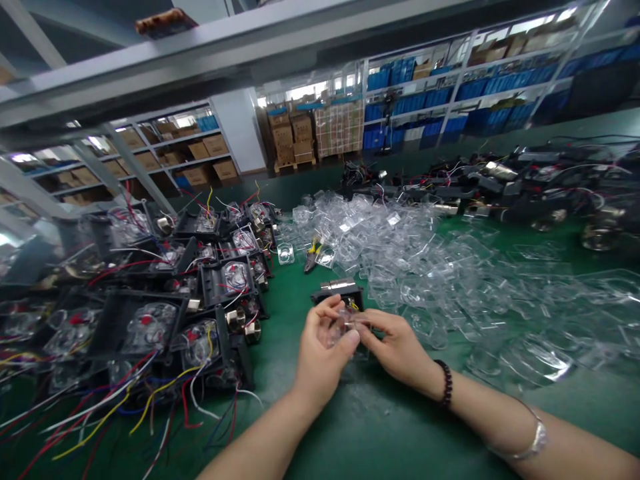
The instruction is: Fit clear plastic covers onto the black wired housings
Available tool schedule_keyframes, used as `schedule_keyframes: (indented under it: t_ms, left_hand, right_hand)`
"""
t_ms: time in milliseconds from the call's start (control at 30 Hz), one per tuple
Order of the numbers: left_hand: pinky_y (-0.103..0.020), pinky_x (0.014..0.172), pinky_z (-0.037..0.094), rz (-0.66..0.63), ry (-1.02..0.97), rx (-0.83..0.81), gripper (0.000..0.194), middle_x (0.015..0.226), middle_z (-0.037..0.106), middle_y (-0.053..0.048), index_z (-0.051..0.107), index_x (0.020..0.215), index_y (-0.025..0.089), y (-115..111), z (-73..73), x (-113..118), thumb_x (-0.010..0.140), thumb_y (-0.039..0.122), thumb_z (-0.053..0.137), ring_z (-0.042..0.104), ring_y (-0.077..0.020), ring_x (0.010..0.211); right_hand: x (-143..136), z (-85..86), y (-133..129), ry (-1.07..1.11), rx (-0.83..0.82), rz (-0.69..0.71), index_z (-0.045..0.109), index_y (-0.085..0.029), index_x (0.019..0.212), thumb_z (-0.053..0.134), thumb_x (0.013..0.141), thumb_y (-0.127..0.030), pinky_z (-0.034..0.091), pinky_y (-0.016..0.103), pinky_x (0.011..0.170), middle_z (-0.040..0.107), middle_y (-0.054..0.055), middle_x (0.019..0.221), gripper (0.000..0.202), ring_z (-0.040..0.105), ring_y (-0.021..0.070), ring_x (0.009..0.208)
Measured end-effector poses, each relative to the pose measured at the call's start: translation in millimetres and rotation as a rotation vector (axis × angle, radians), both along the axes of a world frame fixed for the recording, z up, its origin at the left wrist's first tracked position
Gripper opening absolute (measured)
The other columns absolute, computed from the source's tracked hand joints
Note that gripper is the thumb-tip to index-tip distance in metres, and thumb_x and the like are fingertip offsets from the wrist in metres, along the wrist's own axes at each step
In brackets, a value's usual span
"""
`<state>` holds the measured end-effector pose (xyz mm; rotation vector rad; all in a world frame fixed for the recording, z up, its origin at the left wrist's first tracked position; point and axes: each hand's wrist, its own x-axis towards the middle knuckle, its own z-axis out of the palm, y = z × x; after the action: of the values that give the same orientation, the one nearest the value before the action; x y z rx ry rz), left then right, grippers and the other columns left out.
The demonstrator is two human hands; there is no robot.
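Near the middle of the green table (280,373), my left hand (325,343) curls around a small clear plastic part (345,323). Coming from the right, my right hand (393,340) pinches the same part at its right side with thumb and fingers. Behind the fingers sits a black housing (337,291) with a metal cylinder on top and a yellow wire showing; its lower portion is hidden by my hands. The fine shape of the clear part is blurred.
Black housings (210,280) with clear parts and loose coloured wires crowd the left. Clear plastic pieces (390,240) are heaped from the centre to the right. Yellow-handled pliers (312,256) lie beyond my hands. More dark assemblies (500,183) line the back right.
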<state>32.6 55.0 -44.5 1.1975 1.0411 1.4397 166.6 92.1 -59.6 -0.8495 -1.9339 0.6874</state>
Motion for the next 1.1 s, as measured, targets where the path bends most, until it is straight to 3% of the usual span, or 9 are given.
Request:
schedule_keyframes:
  t_ms: [133, 300, 433, 633, 867, 1100]
  left_hand:
    - [-0.039, 0.092, 0.045, -0.048, -0.015, -0.076, 0.054, 0.121, 0.052, -0.013, 0.043, 0.107, 0.020, 3, -3.0, -2, 0.064, 0.039, 0.071, 0.055, -0.0241, 0.109]
    - [-0.041, 0.095, 0.042, -0.086, 0.312, -0.088, 0.054, 0.115, 0.056, -0.010, 0.051, 0.112, 0.020, 2, -4.5, -1, 0.063, 0.032, 0.072, 0.054, -0.0259, 0.108]
    - [-0.035, 0.085, 0.048, -0.075, 0.164, -0.151, 0.070, 0.112, 0.057, -0.009, 0.041, 0.120, 0.020, 3, -5.1, 1, 0.059, 0.025, 0.075, 0.058, -0.0221, 0.099]
    - [-0.035, 0.089, 0.045, -0.050, 0.202, -0.063, 0.052, 0.107, 0.059, -0.007, 0.049, 0.107, 0.020, 2, -8.1, 0, 0.062, 0.027, 0.074, 0.057, -0.0218, 0.100]
    - [-0.039, 0.093, 0.042, -0.030, 0.264, -0.046, 0.051, 0.108, 0.057, -0.007, 0.052, 0.108, 0.019, 2, -12.6, 1, 0.062, 0.024, 0.074, 0.055, -0.0238, 0.104]
    - [-0.037, 0.093, 0.042, -0.018, 0.301, -0.021, 0.048, 0.103, 0.056, -0.005, 0.058, 0.103, 0.020, 3, -5.0, 0, 0.059, 0.020, 0.077, 0.055, -0.0231, 0.101]
  right_hand:
    - [0, -1.7, -1, 0.016, -0.018, -0.001, 0.067, -0.020, 0.082, 0.048, 0.086, -0.026, 0.050, 0.025, 0.064, 0.070, 0.005, 0.078, 0.020, 0.064, 0.0163, 0.071]
    - [1, -2.0, -2, 0.023, -0.043, -0.029, 0.067, -0.019, 0.081, 0.049, 0.084, -0.023, 0.050, 0.024, 0.061, 0.069, 0.005, 0.074, 0.019, 0.064, 0.0151, 0.067]
    - [1, 0.0, -2, 0.048, -0.059, -0.031, 0.068, -0.019, 0.083, 0.050, 0.083, -0.023, 0.051, 0.025, 0.066, 0.070, 0.005, 0.079, 0.018, 0.065, 0.0157, 0.071]
    - [0, 0.5, -3, 0.063, -0.096, -0.084, 0.068, -0.018, 0.078, 0.051, 0.082, -0.025, 0.053, 0.026, 0.066, 0.072, 0.006, 0.080, 0.019, 0.067, 0.0181, 0.074]
    - [-1, -1.3, -5, 0.052, -0.079, -0.148, 0.069, -0.019, 0.077, 0.051, 0.082, -0.027, 0.053, 0.027, 0.064, 0.073, 0.005, 0.078, 0.020, 0.067, 0.0184, 0.070]
    - [0, -3.0, -5, 0.047, -0.059, -0.154, 0.069, -0.019, 0.078, 0.051, 0.083, -0.026, 0.053, 0.026, 0.064, 0.073, 0.005, 0.077, 0.020, 0.068, 0.0175, 0.070]
